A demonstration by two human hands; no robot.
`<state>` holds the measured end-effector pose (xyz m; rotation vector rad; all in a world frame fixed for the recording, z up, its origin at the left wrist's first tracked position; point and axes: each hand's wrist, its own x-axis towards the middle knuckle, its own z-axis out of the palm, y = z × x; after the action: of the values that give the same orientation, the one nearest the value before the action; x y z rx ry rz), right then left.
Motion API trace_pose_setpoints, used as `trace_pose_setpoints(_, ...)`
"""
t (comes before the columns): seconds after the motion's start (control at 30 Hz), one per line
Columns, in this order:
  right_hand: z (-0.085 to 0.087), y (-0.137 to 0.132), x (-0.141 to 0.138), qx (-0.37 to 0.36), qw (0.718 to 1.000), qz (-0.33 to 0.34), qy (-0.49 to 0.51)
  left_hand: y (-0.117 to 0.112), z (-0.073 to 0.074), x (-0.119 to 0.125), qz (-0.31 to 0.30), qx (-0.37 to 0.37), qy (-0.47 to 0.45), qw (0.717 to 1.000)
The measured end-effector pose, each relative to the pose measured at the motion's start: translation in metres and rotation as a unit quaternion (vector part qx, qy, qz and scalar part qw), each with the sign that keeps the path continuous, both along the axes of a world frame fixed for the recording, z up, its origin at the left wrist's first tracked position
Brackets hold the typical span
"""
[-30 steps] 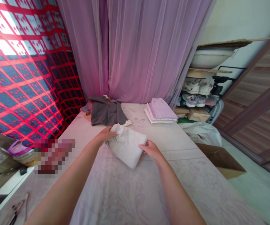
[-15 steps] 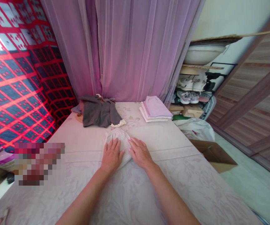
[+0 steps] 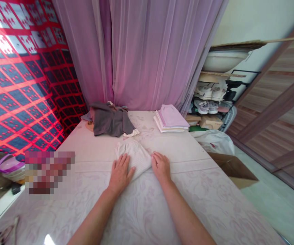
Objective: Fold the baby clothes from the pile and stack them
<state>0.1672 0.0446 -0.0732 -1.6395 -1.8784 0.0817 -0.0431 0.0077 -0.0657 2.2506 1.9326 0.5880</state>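
Note:
A white ribbed garment [image 3: 138, 153] with a gathered edge, perhaps folded shorts, lies on the pale floral surface in front of me. My left hand [image 3: 120, 171] rests flat on its left part, fingers stretched and thumb out to the side. At the garment's right corner is my right hand [image 3: 161, 167], its fingers drawn together on the edge; the fingertips partly hide the cloth there. Beyond the garment lies a heap of dark grey clothing [image 3: 109, 119] with a cream ruffled trim. To its right sits a neat stack of folded lilac and white cloth [image 3: 173, 117].
Purple curtains [image 3: 141, 54] hang behind the bed-like surface [image 3: 187, 200], and a red-and-blue patterned cloth [image 3: 16, 95] hangs at left. On the right are a shoe rack [image 3: 208, 106], a white plastic bag [image 3: 213, 141] and an open cardboard box [image 3: 235, 170]. A blurred patch covers something at left.
My right hand has moved right, and the garment's right corner has spread out with it. My left hand has slid slightly toward me and stays flat. The view has shifted a little.

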Motion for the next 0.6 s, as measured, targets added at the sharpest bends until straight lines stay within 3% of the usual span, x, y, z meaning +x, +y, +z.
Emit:
trace_pose_setpoints(0.2,-0.018,-0.010,0.023,0.042,0.998,-0.053,-0.006,-0.007,-0.014,-0.025,0.057,0.061,-0.044,0.996)
trace_pose_setpoints(0.6,-0.021,-0.013,0.020,0.050,0.996,-0.068,-0.030,-0.009,-0.016,-0.023,0.064,0.077,-0.037,0.994)
